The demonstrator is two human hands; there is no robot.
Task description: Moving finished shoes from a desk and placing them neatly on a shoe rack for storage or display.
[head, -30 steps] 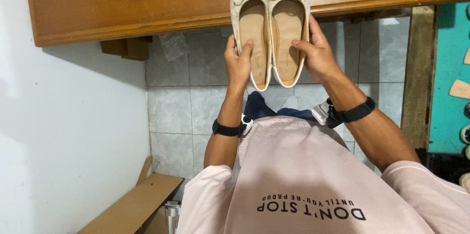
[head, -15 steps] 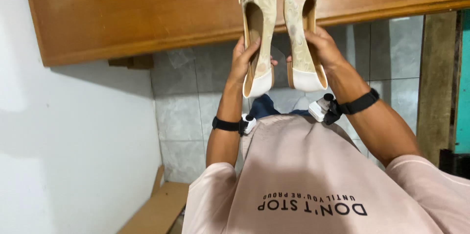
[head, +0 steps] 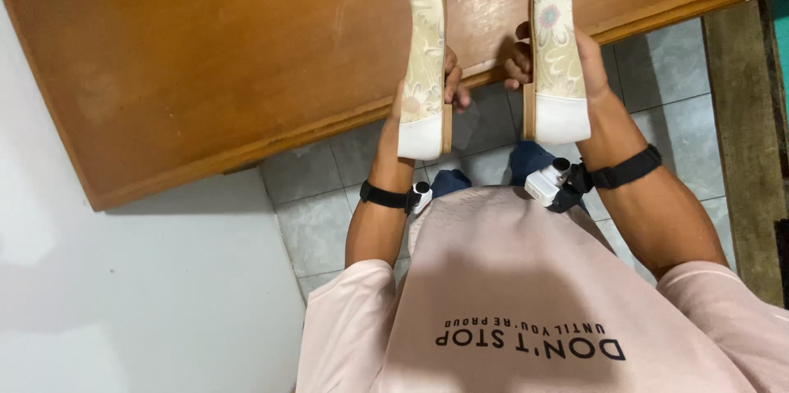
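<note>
Pair of flat shoes, held up over the table edge, soles toward camera. Left shoe point(head: 424, 56) at 12 o'clock of frame centre, right shoe point(head: 555, 39) at 1 o'clock; toes ran off the top edge. Floral-print soles, white heel blocks at the near ends. Shoes apart, roughly parallel, gap between them.

Handling, judged: light, thin flexible sole, soft upper, so likely to bend if pinched mid-length. Stiffest at heel block and heel counter; best taken there, thumb inside, fingers across the sole. Not fragile; pale fabric likely to mark easily.

Left hand point(head: 444, 85) closed around left shoe near the heel, fingers wrapped at its 3 o'clock side. Right hand point(head: 575, 64) closed on right shoe, knuckles at its 9 o'clock side, palm behind the sole. Both grips narrow, each holding one shoe; thumbs hidden.

Black wrist straps on both forearms, each with a small white device: left strap point(head: 386, 196), right strap point(head: 629, 169).

Outward: brown wooden table point(head: 205, 56) from 9 to 1 o'clock, scuffed, bare where visible. Grey tiled floor point(head: 329, 228) beneath. White wall point(head: 123, 294) at 7 to 9 o'clock. Pink shirt point(head: 526, 294) at 6 o'clock. Dark wooden post point(head: 744, 138) at 3 o'clock.
</note>
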